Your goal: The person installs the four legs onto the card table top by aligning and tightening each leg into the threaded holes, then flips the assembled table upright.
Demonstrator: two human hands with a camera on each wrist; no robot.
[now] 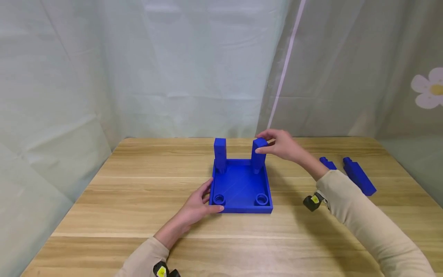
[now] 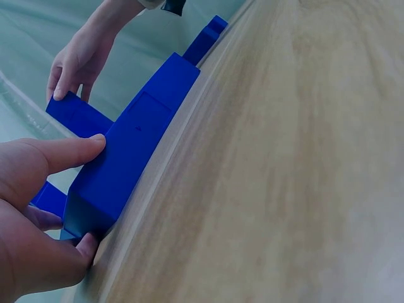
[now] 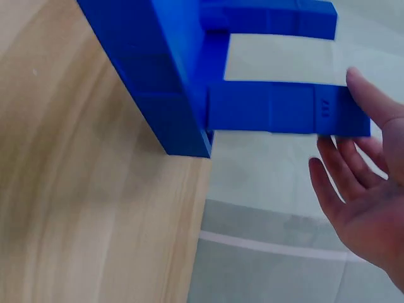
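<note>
A blue square base [image 1: 242,209] with raised walls lies on the wooden table. Two blue posts stand upright in its far corners, the left post [image 1: 220,152] and the right post [image 1: 257,161]. My right hand [image 1: 282,144] is at the top of the right post, thumb on one side and straight fingers on the other. The right wrist view shows that post [image 3: 278,107] with my spread fingers [image 3: 328,170] loosely beside its end. My left hand [image 1: 195,206] grips the base's near left corner; the thumb [image 2: 76,148] lies on the wall [image 2: 132,145].
Two round sockets [image 1: 219,199] [image 1: 262,199] sit in the base's near corners. Two more blue posts [image 1: 358,176] [image 1: 328,163] lie flat on the table to the right. Pale curtains hang behind the table's far edge.
</note>
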